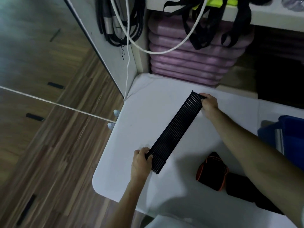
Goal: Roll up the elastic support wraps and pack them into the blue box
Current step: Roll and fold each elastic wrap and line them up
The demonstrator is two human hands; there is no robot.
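A long black ribbed elastic wrap lies stretched flat on the white table, running from near left to far right. My left hand grips its near end, fingers curled over the edge. My right hand pinches the far end. A black wrap with orange trim lies on the table under my right forearm, with more black fabric beside it. The blue box sits at the right edge, partly cut off.
Behind the table stands a shelf with stacked purple mats and hanging black straps. Black and white cables hang at the shelf's left side. Wooden floor lies left of the table's rounded edge.
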